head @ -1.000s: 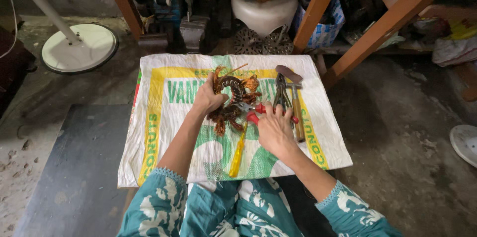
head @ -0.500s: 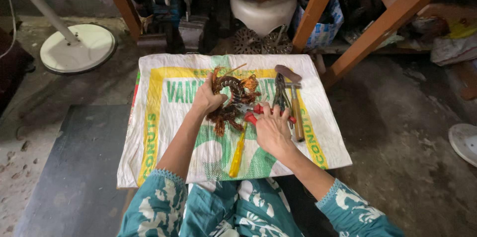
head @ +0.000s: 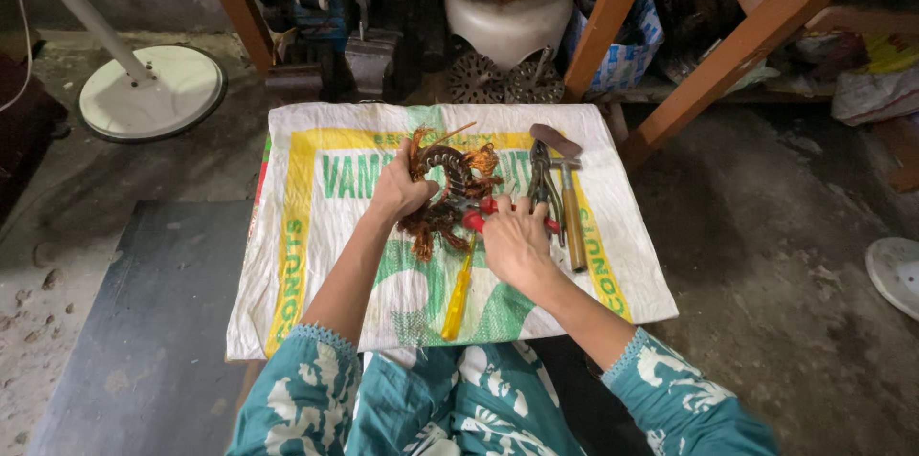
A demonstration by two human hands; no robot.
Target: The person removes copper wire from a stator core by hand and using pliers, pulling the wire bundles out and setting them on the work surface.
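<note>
Hands (head: 402, 190) on copper coil (head: 445, 190)

A flattened white woven sack (head: 316, 226) lies spread on the floor in the near middle, rectangular, with a yellow border band and green lettering and patches. Farther back, right of centre, a blue-and-white patterned woven bag (head: 627, 59) stands behind a slanted wooden leg, partly hidden.

2 hands (head: 402, 190) (head: 515, 244), 1 copper coil (head: 450, 190), 1 hammer (head: 569, 198), 1 yellow screwdriver (head: 458, 298), 1 sack (head: 316, 255)
</note>
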